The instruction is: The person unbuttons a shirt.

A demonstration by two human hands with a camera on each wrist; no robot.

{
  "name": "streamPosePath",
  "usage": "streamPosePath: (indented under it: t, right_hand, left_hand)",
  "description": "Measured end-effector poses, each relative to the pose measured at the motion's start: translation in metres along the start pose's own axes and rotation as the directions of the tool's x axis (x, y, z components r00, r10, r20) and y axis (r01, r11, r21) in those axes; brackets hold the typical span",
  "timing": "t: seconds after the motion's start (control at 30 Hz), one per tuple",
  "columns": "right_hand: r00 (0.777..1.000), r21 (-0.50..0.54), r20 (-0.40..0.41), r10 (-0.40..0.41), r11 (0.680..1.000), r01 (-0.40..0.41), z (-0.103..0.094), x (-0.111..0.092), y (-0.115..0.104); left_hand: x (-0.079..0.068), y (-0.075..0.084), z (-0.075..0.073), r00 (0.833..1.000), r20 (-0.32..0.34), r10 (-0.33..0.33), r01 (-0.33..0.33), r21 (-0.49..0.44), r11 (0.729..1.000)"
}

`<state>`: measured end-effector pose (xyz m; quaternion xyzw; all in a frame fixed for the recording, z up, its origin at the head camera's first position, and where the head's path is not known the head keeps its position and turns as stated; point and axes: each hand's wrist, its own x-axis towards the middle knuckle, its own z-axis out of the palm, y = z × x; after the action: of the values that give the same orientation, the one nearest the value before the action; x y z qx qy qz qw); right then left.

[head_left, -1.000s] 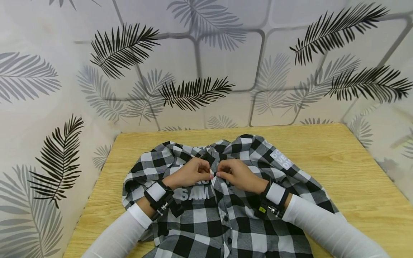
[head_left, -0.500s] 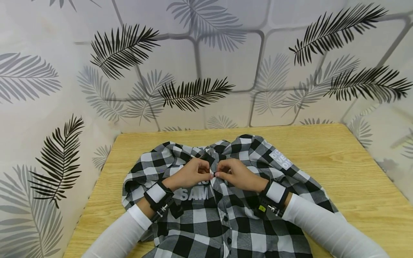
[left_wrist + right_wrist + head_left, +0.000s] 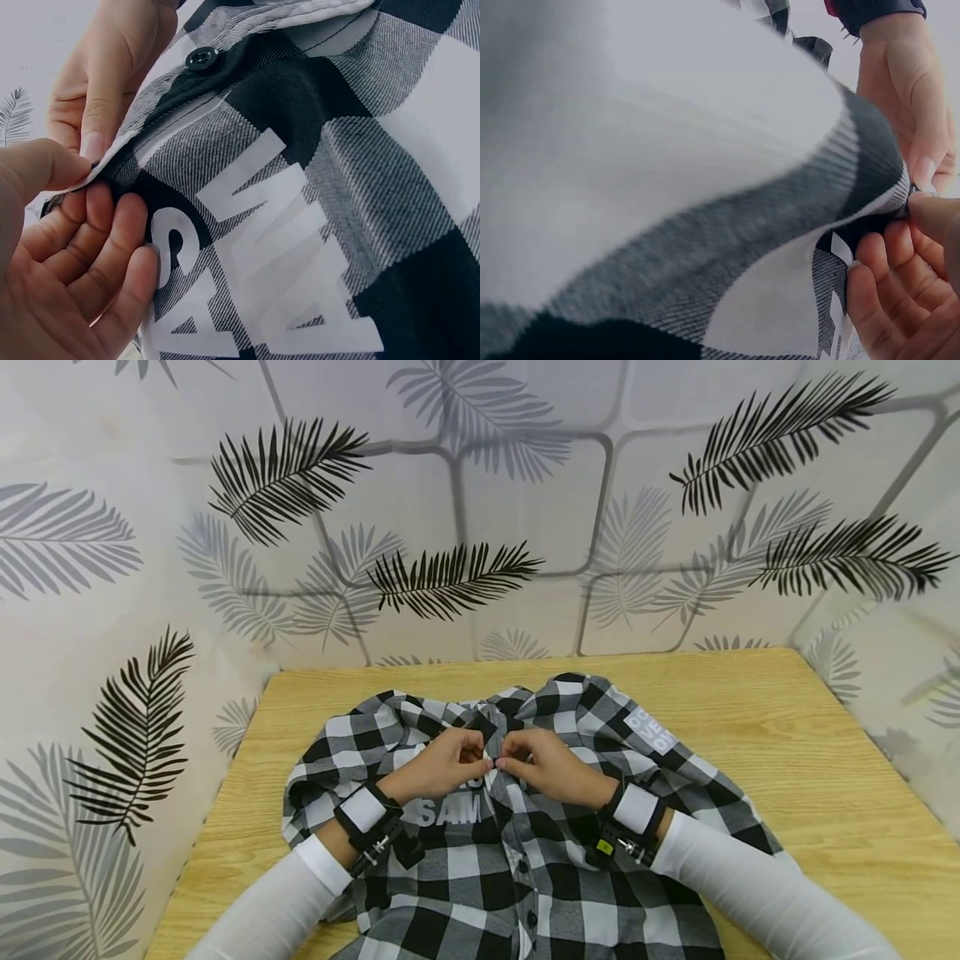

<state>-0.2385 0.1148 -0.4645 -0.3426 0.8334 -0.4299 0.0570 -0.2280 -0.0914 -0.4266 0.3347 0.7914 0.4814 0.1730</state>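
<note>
A black, white and grey checked button-up shirt (image 3: 465, 860) lies front side up, with white lettering on its chest. At the upper part of its front opening, my left hand (image 3: 447, 762) pinches the placket edge between thumb and fingers. Facing it, my right hand (image 3: 551, 768) pinches the same spot, the thumb tips nearly touching. A dark bit, perhaps a button, shows between them; the fingers largely hide it. In the left wrist view a black button (image 3: 202, 58) sits on the placket beyond the hands. Raised cloth (image 3: 727, 217) fills much of the right wrist view.
The shirt is spread on a wood-grain table (image 3: 795, 735). A wall covering (image 3: 525, 510) with leaf prints stands behind it. Lower on the placket are more black buttons (image 3: 532, 918). One sleeve (image 3: 697, 768) with a white print extends to the right.
Both hands keep their pinch at the same place on the placket. They shift very slightly left together with the cloth between them.
</note>
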Motion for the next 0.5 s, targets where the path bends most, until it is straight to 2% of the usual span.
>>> streamPosePath:
  t: [0.1, 0.3, 0.5]
  right_hand:
    - [1.000, -0.002, -0.011, 0.014, 1.000, -0.014, 0.000, -0.001, -0.006]
    - [1.000, 0.023, -0.029, -0.013, 1.000, 0.013, -0.004, -0.003, -0.024]
    - [0.999, -0.009, -0.053, -0.002, 1.000, 0.002, 0.000, 0.001, -0.013]
  left_hand:
    - [0.000, 0.000, 0.000, 1.000, -0.003, -0.003, 0.003, 0.007, 1.000]
    - [-0.001, 0.002, 0.001, 1.000, -0.020, -0.023, 0.023, 0.017, 1.000]
    - [-0.001, 0.004, 0.002, 0.996, -0.068, -0.049, 0.052, 0.042, 0.998]
